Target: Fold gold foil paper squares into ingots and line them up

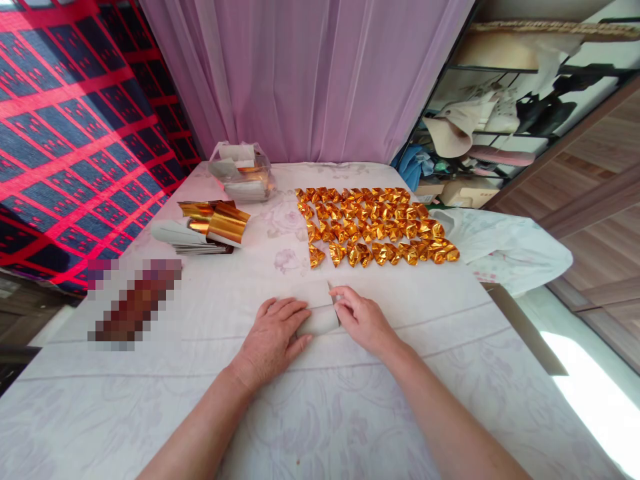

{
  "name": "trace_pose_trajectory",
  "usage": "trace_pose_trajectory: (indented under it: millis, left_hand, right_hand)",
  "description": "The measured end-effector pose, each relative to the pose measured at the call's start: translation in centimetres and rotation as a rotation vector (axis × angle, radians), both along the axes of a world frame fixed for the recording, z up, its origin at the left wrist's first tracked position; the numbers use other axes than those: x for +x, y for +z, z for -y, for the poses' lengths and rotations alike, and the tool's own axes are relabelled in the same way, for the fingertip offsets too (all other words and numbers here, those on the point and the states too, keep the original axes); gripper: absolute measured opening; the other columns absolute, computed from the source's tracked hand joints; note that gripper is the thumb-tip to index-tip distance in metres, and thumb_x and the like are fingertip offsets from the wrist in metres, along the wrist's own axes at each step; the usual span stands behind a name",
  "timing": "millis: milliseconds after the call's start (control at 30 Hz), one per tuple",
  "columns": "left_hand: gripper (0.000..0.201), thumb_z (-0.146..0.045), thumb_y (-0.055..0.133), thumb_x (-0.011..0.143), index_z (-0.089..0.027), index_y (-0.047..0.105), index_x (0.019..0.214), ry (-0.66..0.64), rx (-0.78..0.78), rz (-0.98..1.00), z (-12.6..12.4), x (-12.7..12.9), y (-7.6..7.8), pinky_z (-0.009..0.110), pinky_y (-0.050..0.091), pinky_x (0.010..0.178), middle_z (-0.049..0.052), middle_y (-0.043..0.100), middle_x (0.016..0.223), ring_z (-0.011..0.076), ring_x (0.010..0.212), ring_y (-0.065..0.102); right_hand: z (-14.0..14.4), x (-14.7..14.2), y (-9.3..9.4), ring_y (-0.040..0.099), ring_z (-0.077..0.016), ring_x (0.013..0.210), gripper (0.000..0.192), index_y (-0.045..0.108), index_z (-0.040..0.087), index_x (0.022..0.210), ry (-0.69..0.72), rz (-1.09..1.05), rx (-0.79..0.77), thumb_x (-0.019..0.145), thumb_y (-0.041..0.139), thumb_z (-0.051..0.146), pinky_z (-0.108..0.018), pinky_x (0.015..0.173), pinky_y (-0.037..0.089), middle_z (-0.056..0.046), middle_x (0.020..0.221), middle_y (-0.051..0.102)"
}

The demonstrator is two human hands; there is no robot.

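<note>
A pale grey sheet of foil paper, its plain side up and partly folded across, lies on the table in front of me. My left hand holds its left end, fingers over the top and thumb along the near edge; that end is hidden under the hand. With thumb and forefinger, my right hand pinches the right edge, where a dark strip of the underside shows. Beyond my hands stand several rows of folded gold foil pieces. A stack of gold and grey foil sheets rests at the left.
A clear plastic bag with more sheets stands at the far left of the cloth-covered table. A blurred reddish item lies at the left edge. A white plastic bag hangs by the right edge, near shelves with shoes and a hat.
</note>
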State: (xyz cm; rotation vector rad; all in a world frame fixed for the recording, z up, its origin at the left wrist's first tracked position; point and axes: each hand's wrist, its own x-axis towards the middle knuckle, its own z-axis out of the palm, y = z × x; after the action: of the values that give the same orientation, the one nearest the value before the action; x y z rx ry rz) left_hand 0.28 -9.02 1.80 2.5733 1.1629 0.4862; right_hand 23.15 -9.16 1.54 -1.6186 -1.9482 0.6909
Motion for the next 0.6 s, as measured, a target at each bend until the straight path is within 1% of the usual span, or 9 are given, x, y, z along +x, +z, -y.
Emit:
trace_pose_trajectory:
  millis: [100, 200, 267, 400, 500, 600]
  left_hand:
    - [0.039, -0.036, 0.064, 0.087, -0.024, 0.064, 0.124, -0.001, 0.0, -0.01, 0.1, 0.0, 0.1, 0.053, 0.033, 0.11, 0.009, 0.064, 0.132, 0.0286, 0.124, 0.054]
    - [0.042, -0.035, 0.066, 0.086, -0.025, 0.062, 0.126, -0.002, -0.003, -0.025, 0.1, 0.0, 0.0, 0.055, 0.031, 0.111, 0.009, 0.062, 0.134, 0.0292, 0.125, 0.053]
    - [0.044, -0.035, 0.067, 0.085, -0.025, 0.061, 0.127, -0.005, -0.01, -0.035, 0.1, -0.1, 0.0, 0.055, 0.03, 0.111, 0.009, 0.061, 0.135, 0.0293, 0.126, 0.052]
    - [0.045, -0.036, 0.068, 0.084, -0.025, 0.06, 0.127, -0.003, -0.019, -0.039, 0.1, -0.1, -0.1, 0.056, 0.029, 0.11, 0.009, 0.061, 0.136, 0.0294, 0.127, 0.052]
    - [0.047, -0.037, 0.07, 0.083, -0.025, 0.06, 0.128, -0.003, -0.017, -0.033, 0.1, -0.2, -0.1, 0.056, 0.028, 0.111, 0.009, 0.061, 0.136, 0.0294, 0.127, 0.051]
    - [0.049, -0.039, 0.071, 0.082, -0.025, 0.06, 0.128, 0.001, -0.018, -0.035, 0.1, -0.2, -0.2, 0.056, 0.027, 0.112, 0.009, 0.06, 0.137, 0.0298, 0.127, 0.051]
  right_hand:
    - [0.6, 0.8, 0.1, 0.067, -0.0146, 0.074, 0.04, 0.064, 0.025, 0.113, 0.128, -0.1, -0.007, 0.081, 0.046, 0.009, -0.025, 0.07, 0.05, 0.001, 0.088, 0.073]
    - [0.9, 1.2, 0.0, 0.067, -0.0149, 0.078, 0.046, 0.065, 0.025, 0.117, 0.18, -0.079, 0.044, 0.08, 0.045, 0.006, -0.026, 0.073, 0.052, 0.0, 0.091, 0.071]
    - [0.9, 1.3, -0.1, 0.066, -0.0157, 0.081, 0.046, 0.065, 0.025, 0.118, 0.212, -0.011, 0.104, 0.08, 0.046, 0.006, -0.027, 0.075, 0.052, -0.001, 0.092, 0.07]
    - [0.8, 1.4, -0.1, 0.065, -0.0189, 0.09, 0.044, 0.067, 0.025, 0.118, 0.258, 0.191, 0.253, 0.083, 0.051, 0.006, -0.032, 0.081, 0.054, -0.006, 0.101, 0.066]
    - [0.9, 1.2, 0.1, 0.062, -0.0234, 0.102, 0.046, 0.068, 0.024, 0.12, 0.283, 0.288, 0.354, 0.08, 0.056, 0.003, -0.038, 0.088, 0.053, -0.01, 0.115, 0.064]
    - [1.2, 1.0, 0.3, 0.056, -0.0291, 0.118, 0.048, 0.066, 0.025, 0.121, 0.338, 0.351, 0.374, 0.078, 0.064, 0.004, -0.046, 0.095, 0.05, -0.01, 0.129, 0.062]
